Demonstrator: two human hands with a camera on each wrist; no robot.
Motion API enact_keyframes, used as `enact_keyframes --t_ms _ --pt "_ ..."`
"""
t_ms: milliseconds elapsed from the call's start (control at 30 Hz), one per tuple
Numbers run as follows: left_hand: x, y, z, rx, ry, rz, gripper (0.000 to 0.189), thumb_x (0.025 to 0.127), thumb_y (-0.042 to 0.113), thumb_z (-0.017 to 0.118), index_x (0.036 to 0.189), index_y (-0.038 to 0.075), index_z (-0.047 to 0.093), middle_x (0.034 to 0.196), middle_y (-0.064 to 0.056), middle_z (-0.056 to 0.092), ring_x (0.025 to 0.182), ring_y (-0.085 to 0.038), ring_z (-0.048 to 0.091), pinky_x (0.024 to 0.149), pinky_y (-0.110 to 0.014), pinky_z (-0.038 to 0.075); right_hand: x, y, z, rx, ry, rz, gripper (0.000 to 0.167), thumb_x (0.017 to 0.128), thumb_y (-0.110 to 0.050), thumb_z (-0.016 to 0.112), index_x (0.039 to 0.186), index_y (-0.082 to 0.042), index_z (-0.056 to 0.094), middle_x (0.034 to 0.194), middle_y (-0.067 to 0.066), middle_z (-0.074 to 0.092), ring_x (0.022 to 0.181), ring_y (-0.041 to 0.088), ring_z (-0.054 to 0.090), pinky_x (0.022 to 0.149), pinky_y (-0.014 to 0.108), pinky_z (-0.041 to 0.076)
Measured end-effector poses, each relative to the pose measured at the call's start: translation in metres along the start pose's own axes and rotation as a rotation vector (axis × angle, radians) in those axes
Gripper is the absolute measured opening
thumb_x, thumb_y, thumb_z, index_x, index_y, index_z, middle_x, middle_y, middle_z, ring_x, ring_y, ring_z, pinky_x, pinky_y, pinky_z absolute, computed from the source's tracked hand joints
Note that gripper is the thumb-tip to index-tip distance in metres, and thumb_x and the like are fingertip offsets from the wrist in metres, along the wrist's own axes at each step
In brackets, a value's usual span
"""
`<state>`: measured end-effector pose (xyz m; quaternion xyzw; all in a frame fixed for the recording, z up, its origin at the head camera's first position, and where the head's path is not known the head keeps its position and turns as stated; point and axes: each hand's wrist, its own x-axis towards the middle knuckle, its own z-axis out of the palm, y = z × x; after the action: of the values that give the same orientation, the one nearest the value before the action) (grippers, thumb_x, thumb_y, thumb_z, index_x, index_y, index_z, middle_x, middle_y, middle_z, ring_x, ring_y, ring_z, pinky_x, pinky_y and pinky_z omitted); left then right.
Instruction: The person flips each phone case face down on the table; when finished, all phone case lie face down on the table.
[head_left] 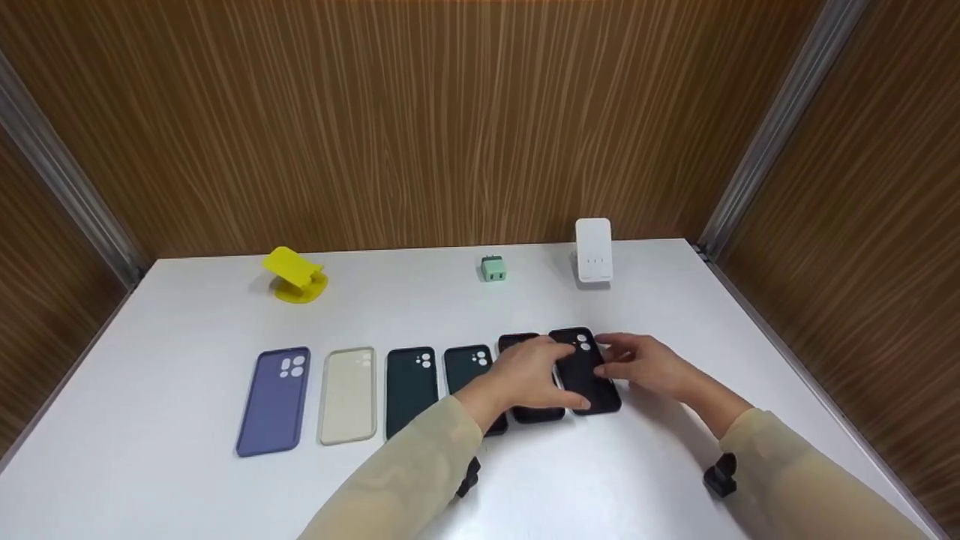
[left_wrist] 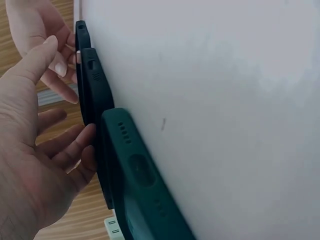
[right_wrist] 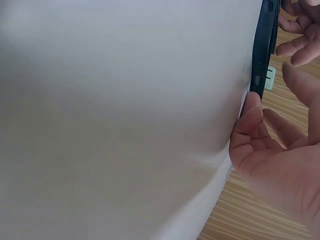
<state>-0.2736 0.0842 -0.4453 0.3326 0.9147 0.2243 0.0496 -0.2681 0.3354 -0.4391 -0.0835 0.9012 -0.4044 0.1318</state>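
Six phone cases lie in a row on the white table. The rightmost black phone case [head_left: 581, 379] has my right hand [head_left: 649, 366] at its right edge. In the right wrist view, the lower fingers [right_wrist: 250, 120] touch that edge while the thumb stands apart. My left hand [head_left: 525, 375] spans over the neighbouring black phone case [head_left: 540, 414], thumb and forefinger reaching above the rightmost one. Seen from the left wrist, its fingers are loosely bent beside the cases. A dark green phone case [head_left: 466, 367] is partly hidden by the left forearm.
Further left lie another dark green case [head_left: 411, 382], a cream case [head_left: 349, 397] and a purple case [head_left: 274, 401]. Along the back stand a yellow phone stand [head_left: 296, 274], a mint green charger plug [head_left: 493, 268] and a white stand [head_left: 594, 251]. Wood-grain panels enclose the table.
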Motion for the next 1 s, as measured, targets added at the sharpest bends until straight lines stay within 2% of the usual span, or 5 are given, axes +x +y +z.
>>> enact_keyframes --t_ms 200,400,667,1000 --pt "-0.0017 0.0013 0.0046 0.016 -0.012 0.012 0.08 0.084 0.062 0.082 0.145 0.012 0.066 0.145 -0.007 0.062 0.132 -0.021 0.058 0.114 -0.033 0.044 -0.0001 0.0043 0.0031 0.004 -0.003 0.009 0.068 0.094 -0.016 0.081 0.154 -0.001 0.052 0.121 0.016 0.067 0.103 0.028 0.06 0.083 0.035 0.052" --pt "-0.0008 0.0011 0.0068 0.032 0.0 -0.004 0.074 0.083 0.061 0.085 0.135 0.009 0.073 0.144 -0.007 0.061 0.131 -0.02 0.058 0.113 -0.029 0.043 0.0019 0.0059 0.0022 -0.035 0.008 -0.002 0.07 0.092 -0.012 0.083 0.153 -0.001 0.052 0.116 0.015 0.066 0.101 0.027 0.058 0.085 0.034 0.049" --pt "0.0013 0.0 0.0072 0.005 0.021 -0.042 0.074 0.082 0.059 0.087 0.135 0.008 0.074 0.146 -0.006 0.06 0.135 -0.021 0.055 0.116 -0.029 0.04 0.0082 0.0051 -0.0001 -0.073 0.008 0.007 0.062 0.092 -0.014 0.082 0.147 0.001 0.057 0.114 0.012 0.065 0.098 0.024 0.058 0.083 0.034 0.05" --pt "-0.0018 0.002 0.0103 0.01 0.016 -0.041 0.075 0.083 0.058 0.088 0.135 0.007 0.073 0.146 -0.006 0.062 0.136 -0.023 0.055 0.117 -0.03 0.04 0.0004 0.0067 0.004 -0.041 0.007 0.002 0.062 0.094 -0.014 0.079 0.15 0.002 0.056 0.12 0.013 0.066 0.105 0.027 0.057 0.083 0.034 0.049"
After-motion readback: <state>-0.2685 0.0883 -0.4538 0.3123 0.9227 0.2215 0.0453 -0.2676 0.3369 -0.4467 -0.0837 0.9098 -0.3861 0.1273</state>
